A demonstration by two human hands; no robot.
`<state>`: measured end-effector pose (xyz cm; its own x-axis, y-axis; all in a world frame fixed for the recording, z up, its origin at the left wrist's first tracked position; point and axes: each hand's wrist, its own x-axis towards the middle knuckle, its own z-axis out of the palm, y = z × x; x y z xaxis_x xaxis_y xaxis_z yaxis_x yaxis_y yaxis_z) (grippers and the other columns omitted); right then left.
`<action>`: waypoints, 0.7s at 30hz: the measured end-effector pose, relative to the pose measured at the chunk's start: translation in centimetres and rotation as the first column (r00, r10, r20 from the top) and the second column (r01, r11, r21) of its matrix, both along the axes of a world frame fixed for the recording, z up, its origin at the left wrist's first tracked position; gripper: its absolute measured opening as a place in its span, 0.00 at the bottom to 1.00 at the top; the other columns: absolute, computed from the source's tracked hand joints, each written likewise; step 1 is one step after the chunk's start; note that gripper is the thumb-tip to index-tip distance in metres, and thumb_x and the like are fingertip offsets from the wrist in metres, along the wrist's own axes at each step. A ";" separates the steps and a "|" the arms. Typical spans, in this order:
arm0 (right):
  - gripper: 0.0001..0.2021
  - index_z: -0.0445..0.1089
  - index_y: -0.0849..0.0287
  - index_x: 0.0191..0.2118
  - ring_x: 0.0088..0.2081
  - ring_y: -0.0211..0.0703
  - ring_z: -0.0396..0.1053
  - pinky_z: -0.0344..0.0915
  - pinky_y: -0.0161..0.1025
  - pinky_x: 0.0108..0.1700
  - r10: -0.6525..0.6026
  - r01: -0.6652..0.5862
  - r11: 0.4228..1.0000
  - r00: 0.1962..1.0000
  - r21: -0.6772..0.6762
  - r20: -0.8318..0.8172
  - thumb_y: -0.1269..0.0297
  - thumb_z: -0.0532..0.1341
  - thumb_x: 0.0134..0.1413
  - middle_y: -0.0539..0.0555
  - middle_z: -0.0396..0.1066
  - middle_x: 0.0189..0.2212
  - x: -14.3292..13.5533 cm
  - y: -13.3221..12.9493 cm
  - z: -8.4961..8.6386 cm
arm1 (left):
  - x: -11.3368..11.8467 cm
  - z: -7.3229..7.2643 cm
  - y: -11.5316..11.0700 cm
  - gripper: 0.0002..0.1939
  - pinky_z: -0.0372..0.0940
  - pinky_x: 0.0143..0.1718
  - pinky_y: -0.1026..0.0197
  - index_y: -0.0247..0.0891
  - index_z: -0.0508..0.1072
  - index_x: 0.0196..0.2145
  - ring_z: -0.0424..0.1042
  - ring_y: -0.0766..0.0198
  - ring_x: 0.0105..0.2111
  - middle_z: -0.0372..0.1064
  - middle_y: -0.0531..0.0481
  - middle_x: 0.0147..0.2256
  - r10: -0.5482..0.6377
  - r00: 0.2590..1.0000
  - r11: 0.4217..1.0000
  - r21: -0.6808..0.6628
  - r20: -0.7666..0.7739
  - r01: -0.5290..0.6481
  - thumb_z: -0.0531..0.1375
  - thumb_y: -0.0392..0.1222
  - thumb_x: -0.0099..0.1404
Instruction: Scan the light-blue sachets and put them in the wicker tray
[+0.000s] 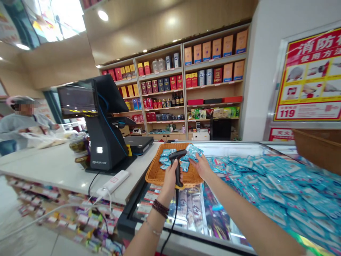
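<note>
My left hand (172, 175) is wrapped round the handle of a black barcode scanner (178, 156), its cable hanging down toward me. In my right hand (200, 164) is a blue packet (194, 151), pinched at its lower edge above the right side of the basket. The scanner's head points up and to the right, close to that packet but apart from it. Beneath both hands, an orange wicker basket (152, 172) holds several more blue packets (165, 159) and rests on the glass-topped freezer.
Many loose blue packets (269, 181) cover the freezer top at right. On the white counter (53, 156) stand a black checkout terminal (106, 138), a white power strip (114, 182) and stacked jars (80, 149). A brown box (317, 147) is at far right; a person (25, 121) stands at far left.
</note>
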<state>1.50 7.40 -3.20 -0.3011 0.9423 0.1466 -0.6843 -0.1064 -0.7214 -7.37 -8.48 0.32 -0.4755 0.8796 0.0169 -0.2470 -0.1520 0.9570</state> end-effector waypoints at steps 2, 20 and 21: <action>0.17 0.67 0.52 0.35 0.37 0.42 0.79 0.79 0.43 0.47 -0.006 0.006 1.000 1.000 -0.005 -0.008 0.64 0.76 0.44 0.44 0.77 0.34 0.2 -0.1 0.0 | 0.3 0.2 -0.1 0.39 0.55 0.16 0.67 0.38 0.68 0.25 0.60 0.71 0.14 0.61 0.55 0.16 -0.003 1.000 1.000 -0.005 0.012 0.003 0.68 0.81 0.43; 0.15 0.70 0.52 0.36 0.39 0.43 0.78 0.79 0.44 0.47 -0.067 0.067 0.998 0.998 -0.008 -0.009 0.62 0.74 0.44 0.48 0.79 0.36 1.8 -0.4 0.3 | 2.1 1.2 0.2 0.35 0.56 0.16 0.67 0.38 0.68 0.26 0.61 0.71 0.14 0.62 0.56 0.17 0.006 0.999 0.999 -0.032 0.034 -0.005 0.68 0.76 0.51; 0.14 0.70 0.52 0.36 0.39 0.43 0.78 0.79 0.44 0.46 -0.078 0.078 0.997 0.997 0.004 0.013 0.61 0.74 0.44 0.48 0.78 0.36 2.2 -0.1 0.1 | 2.3 1.4 0.3 0.35 0.57 0.16 0.67 0.38 0.68 0.25 0.61 0.70 0.14 0.62 0.55 0.16 -0.003 1.000 0.999 -0.036 0.031 0.004 0.68 0.76 0.51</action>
